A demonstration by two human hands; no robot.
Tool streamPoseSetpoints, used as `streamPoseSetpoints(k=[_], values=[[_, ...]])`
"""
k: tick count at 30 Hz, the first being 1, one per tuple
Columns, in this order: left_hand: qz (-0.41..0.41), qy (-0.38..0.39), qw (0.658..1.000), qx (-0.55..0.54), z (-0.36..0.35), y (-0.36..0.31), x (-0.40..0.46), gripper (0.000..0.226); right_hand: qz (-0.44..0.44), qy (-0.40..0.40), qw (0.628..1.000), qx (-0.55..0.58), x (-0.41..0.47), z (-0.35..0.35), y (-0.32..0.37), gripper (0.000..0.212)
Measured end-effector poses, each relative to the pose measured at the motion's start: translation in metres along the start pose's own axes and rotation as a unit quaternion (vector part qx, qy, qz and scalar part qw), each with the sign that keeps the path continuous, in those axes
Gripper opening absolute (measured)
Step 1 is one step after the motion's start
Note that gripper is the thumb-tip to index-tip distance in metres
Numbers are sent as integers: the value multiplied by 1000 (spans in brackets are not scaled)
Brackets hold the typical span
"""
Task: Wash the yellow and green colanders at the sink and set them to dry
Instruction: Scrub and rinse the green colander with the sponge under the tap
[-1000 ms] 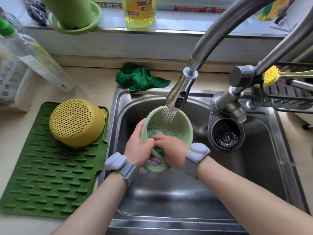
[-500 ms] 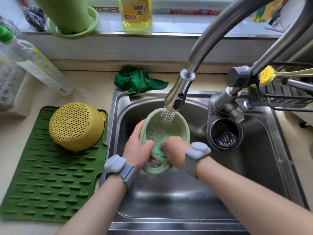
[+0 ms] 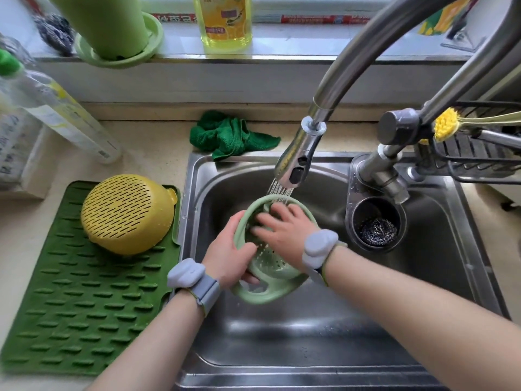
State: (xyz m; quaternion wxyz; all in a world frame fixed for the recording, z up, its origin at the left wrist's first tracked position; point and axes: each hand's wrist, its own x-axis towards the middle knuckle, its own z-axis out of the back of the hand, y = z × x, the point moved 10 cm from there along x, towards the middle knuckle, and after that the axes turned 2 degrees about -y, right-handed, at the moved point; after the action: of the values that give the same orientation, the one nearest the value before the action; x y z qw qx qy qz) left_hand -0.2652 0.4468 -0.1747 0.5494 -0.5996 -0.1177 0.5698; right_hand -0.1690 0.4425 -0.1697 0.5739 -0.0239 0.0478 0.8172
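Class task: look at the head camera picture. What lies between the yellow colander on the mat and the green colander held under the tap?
In the head view, the left hand gripping the green colander, the sink's steel left rim, and the drying mat's raised edge lie between it and the yellow colander.

green cloth (image 3: 231, 135): crumpled at upper centre, on the counter, one corner over the basin's back edge.
dish soap bottle (image 3: 225, 21): yellow, top centre, on the window ledge.
clear bottle (image 3: 56, 108): tilted, upper left.
steel scourer (image 3: 378, 232): inside a round cup, right of centre.
yellow brush (image 3: 446, 128): upper right, lying on a wire rack (image 3: 479, 165).
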Motion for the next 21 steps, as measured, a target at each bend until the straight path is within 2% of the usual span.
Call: streamPoseSetpoints(k=[1, 3, 5, 6, 8, 10, 12, 13, 14, 16, 18, 19, 20, 21], values=[[-18, -7, 1000, -9, 3, -4, 0, 68, -47, 28, 998, -39, -1, 2, -18, 38], [-49, -35, 998, -28, 9, -15, 0, 67, -121, 105, 987, -21, -4, -9, -30, 31], [-55, -49, 997, -33, 11, -17, 2, 67, -123, 186, 970, 100, -5, -26, 0, 21], [-52, -54, 997, -32, 12, -17, 2, 67, -109, 191, 964, 150, -3, -29, 15, 21], [-43, -48, 997, -44, 12, -11, 3, 67, -106, 122, 975, 155, 3, -17, 9, 31], [-28, -34, 997, -56, 10, -6, 6, 67, -196, 70, 971, 118, 5, -9, -28, 32], [-31, -45, 998, -33, 11, -8, 5, 67, -253, 127, 950, 135, -4, -15, -32, 21], [-39, -57, 998, -10, 13, -10, 5, 67, -216, 156, 952, 154, -1, -19, -15, 19], [-40, -67, 997, 12, 16, -9, 2, 67, -148, 153, 961, 177, 6, -20, 9, 17], [-32, -68, 997, 19, 15, -5, -1, 66, -24, 84, 984, 157, 13, -7, 36, 16], [-21, -57, 998, -15, 15, 1, -1, 64, -32, -37, 996, 74, 20, 8, 7, 21], [-30, -67, 997, -28, 20, -3, -2, 62, -84, -54, 995, 8, 18, 15, -11, 22], [-46, -79, 995, -30, 24, -8, -1, 61, -120, -36, 992, -33, 15, 17, -20, 19], [-62, -88, 994, -25, 27, -14, 0, 60, -138, 18, 990, -29, 12, 13, -21, 15]])
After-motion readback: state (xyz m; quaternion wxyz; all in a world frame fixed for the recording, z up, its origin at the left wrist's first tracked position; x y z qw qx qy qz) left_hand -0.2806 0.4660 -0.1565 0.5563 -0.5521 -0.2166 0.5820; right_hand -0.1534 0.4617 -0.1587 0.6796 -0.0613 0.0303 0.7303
